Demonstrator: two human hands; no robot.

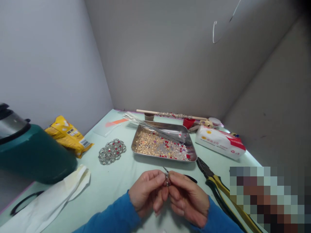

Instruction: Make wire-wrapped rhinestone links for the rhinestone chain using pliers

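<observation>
My left hand [149, 189] and my right hand [187, 194] meet at the table's front. Both are closed in a pinch on a small silvery wire piece [167, 180], mostly hidden by fingertips. A thin dark tip [165, 169] pokes up between them, and a black curved handle [191, 178] shows behind my right hand; whether they belong together I cannot tell. Just beyond lies a metal tray [155, 157] of gold, clear and red beads [148, 142]. A bundle of thin silver wires [145, 124] rests across it. Left of the tray is a cluster of wire-and-bead pieces [112, 151].
Yellow-and-green-handled pliers [211, 176] lie right of my hands, near a tissue pack [220, 142]. A beaded wooden stick [148, 112] lies at the back, before a red cup [188, 123]. Leftward are a green bottle [41, 155], a yellow packet [69, 136] and white paper [55, 200].
</observation>
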